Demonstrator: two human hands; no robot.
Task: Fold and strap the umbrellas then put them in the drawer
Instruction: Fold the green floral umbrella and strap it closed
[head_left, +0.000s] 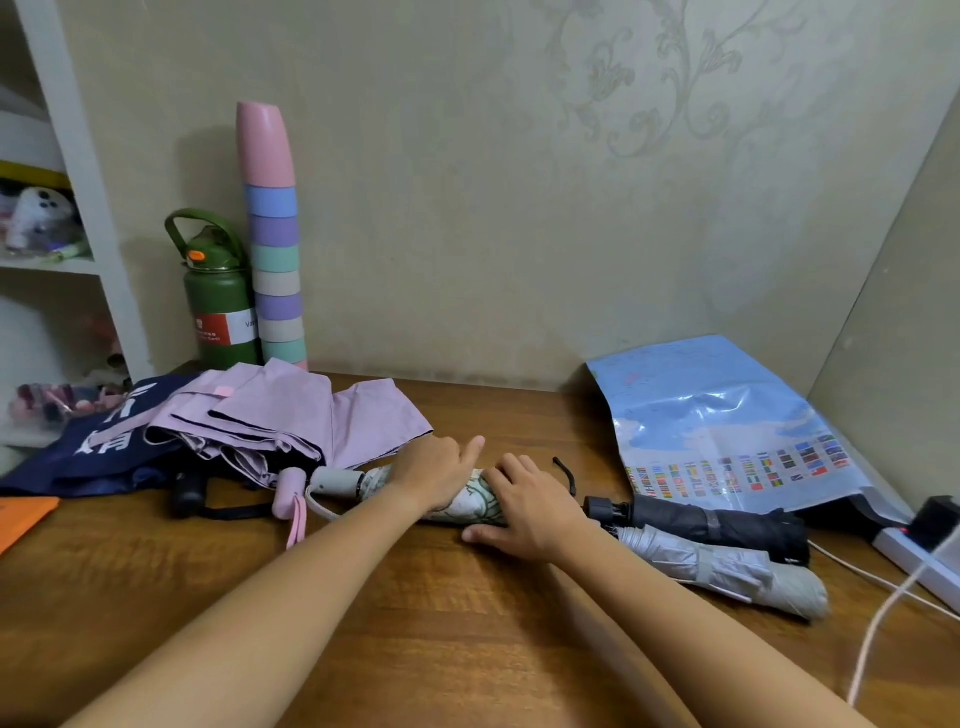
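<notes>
Both hands, left hand (434, 470) and right hand (527, 506), grip the white patterned umbrella (470, 501); green bottle (221, 306) label unreadable

head cam | 1 view only | looks fwd+down, close over desk (467, 597) | faces wall (467, 208)

Patterned umbrella (470, 501) mid-section under hands.

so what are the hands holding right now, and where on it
Both hands grip the rolled patterned umbrella on the table: left hand round the canopy just past its grey handle, right hand over the middle.
</notes>
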